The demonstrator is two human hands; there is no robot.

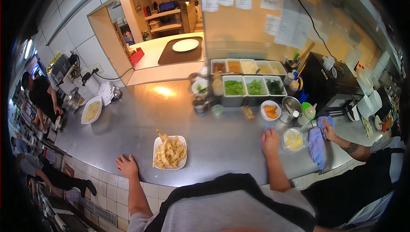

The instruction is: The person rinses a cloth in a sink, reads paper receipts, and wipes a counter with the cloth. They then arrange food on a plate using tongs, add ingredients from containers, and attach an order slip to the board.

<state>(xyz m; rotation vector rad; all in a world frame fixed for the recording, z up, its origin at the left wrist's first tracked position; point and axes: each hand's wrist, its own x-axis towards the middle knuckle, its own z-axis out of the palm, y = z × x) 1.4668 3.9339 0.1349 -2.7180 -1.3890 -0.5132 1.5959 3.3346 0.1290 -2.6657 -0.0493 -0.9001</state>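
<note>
My left hand (127, 166) rests on the steel counter (132, 125) near its front edge, fingers spread, holding nothing. Right of it stands a square white bowl (184, 163) heaped with pale golden fried pieces (169, 151). My right hand (270, 142) presses down on a blue cloth (268, 128), fingers bent over it; most of the cloth is hidden under the hand. Just beside that hand lies a clear plastic bag or wrap (294, 140) with something yellow and white inside. A white bowl of orange food (270, 110) sits beyond my right hand.
A co-worker's hand (329, 130) at the right touches a bluish cloth (325, 122); another cloth (316, 147) hangs near the edge. Topping containers (255, 86) line the back. A white oval dish (92, 110) stands at left. A brown tray (166, 57) with a plate sits in the pass-through.
</note>
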